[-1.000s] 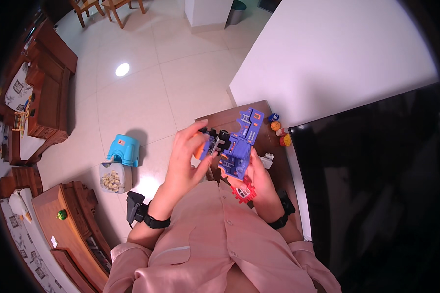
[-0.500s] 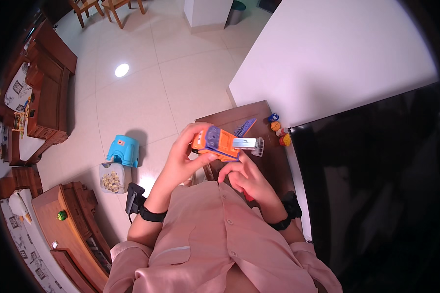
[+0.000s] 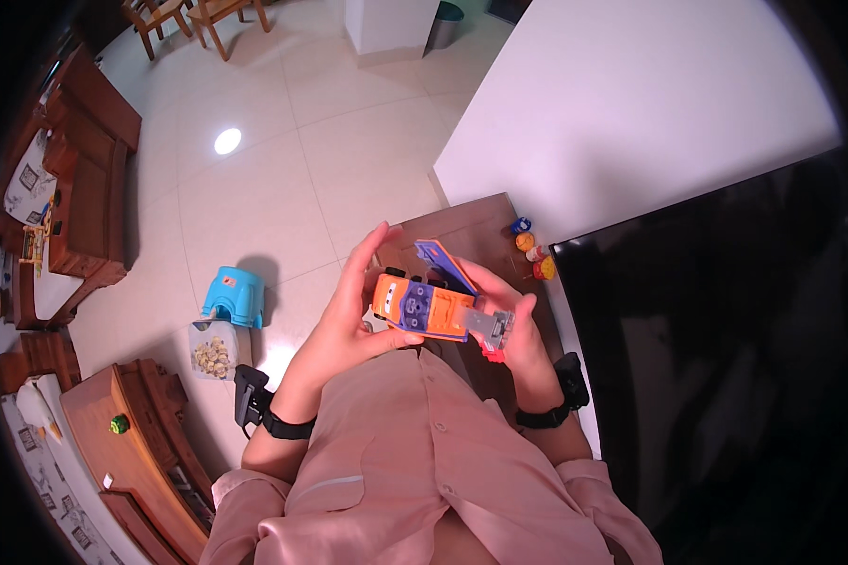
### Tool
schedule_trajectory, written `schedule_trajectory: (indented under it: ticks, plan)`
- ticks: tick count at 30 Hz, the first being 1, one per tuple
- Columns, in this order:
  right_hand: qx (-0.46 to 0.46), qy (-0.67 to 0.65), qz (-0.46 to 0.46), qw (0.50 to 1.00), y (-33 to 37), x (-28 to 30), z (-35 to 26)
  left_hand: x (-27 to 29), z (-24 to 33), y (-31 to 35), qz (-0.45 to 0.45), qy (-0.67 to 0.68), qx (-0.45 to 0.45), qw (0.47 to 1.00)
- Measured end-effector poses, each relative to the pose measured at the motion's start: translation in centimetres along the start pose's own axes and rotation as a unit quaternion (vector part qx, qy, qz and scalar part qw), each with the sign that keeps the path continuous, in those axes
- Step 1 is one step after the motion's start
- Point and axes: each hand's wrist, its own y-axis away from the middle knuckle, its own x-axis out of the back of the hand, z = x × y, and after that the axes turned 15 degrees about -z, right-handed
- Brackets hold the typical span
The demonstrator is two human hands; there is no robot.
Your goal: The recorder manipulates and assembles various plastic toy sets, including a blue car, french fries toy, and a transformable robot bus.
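Observation:
An orange and purple toy truck (image 3: 429,309) with eyes on its front is held before my chest, its front pointing left. Around the front end is my left hand (image 3: 349,306), its thumb pressed on the near side and its fingers raised along the far side. My right hand (image 3: 518,325) grips the rear end, with some fingers hidden behind a tilted purple panel (image 3: 446,266) on the far side. A grey, partly clear piece (image 3: 490,325) sticks out at the truck's rear beside my right thumb. Below it shows a small red part (image 3: 493,353).
A brown cabinet top (image 3: 462,217) lies beneath my hands, with several small colourful toys (image 3: 525,242) along its right edge beside a large black screen (image 3: 716,358). On the floor at left stand a blue stool (image 3: 236,294) and a pale container (image 3: 214,350). Wooden furniture (image 3: 137,414) lines the left.
My right hand has risen from below the truck to its rear end. The truck has moved slightly down, and its purple panel now leans the other way. My left fingers have straightened.

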Motion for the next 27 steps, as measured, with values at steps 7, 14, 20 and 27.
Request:
schedule_trajectory:
  ticks: [7,14,20,27]
  plan:
    - [0.095,0.108,-0.048,0.988,0.1,-0.5,-0.2,1.3,-0.4,0.4,-0.118,-0.163,-0.024,0.979]
    - [0.009,0.276,0.032,0.961,0.6,-2.1,-0.4,-0.9,-0.7,0.9,-0.021,-0.062,0.077,0.995]
    - [0.025,0.05,0.068,0.996,1.6,-1.8,2.2,-2.1,0.1,0.5,-0.019,-0.191,0.107,0.975]
    - [0.06,0.001,0.04,0.997,2.7,-0.6,4.0,-3.7,0.1,0.7,-0.027,-0.234,0.147,0.961]
